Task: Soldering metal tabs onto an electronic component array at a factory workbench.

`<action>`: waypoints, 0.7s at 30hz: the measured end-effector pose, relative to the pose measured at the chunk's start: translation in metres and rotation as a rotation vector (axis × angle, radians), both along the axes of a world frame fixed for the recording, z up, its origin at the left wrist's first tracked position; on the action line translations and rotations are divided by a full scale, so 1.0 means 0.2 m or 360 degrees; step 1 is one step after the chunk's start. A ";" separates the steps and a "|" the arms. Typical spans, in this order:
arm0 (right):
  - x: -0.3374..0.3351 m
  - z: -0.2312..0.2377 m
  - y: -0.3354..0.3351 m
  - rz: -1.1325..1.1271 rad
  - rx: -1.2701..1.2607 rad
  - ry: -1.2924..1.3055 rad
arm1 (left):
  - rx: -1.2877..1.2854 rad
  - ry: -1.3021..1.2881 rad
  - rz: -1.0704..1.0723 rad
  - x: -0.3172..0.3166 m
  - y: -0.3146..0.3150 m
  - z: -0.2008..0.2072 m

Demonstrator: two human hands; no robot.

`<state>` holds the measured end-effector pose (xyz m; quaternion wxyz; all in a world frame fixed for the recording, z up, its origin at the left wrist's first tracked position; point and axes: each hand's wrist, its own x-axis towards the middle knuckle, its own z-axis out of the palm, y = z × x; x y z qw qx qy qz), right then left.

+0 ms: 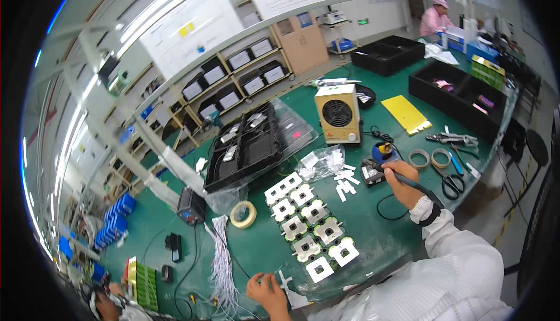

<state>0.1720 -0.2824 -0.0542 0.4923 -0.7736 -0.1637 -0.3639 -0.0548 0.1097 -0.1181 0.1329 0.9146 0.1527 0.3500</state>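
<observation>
My right hand [403, 182] is closed around the black handle of a soldering iron [424, 191]. The iron's front end is at a small dark box with silvery filling [371, 172], which looks like a tip cleaner; the tip itself is hard to see. Low in the middle, my left hand [266, 290] has its fingers curled together, and whatever they hold is too small to make out. It rests between a bundle of thin white wires [220, 257] and the near end of a block of battery cells [315, 211] topped with white square frames.
A tan fan box [339, 114] stands behind the cells. White strips [345, 182] and a masking tape roll [242, 214] lie near them. Scissors [452, 185] and pliers [452, 139] are at the right. Black trays [248, 146] stand farther back. Another person [105, 303] is at the lower left.
</observation>
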 end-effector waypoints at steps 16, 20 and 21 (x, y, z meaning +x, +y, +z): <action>0.30 -0.15 -0.27 -0.0703 -0.0176 0.0166 | -0.0565 0.0165 0.0163 0.04 0.10 -0.31; 0.44 -0.25 -0.22 -0.0518 0.0004 0.0448 | -0.0655 -0.0012 0.0203 0.06 0.05 -0.24; 0.44 -0.28 -0.19 -0.0483 -0.0010 0.0441 | -0.0649 -0.0014 0.0209 0.06 0.05 -0.23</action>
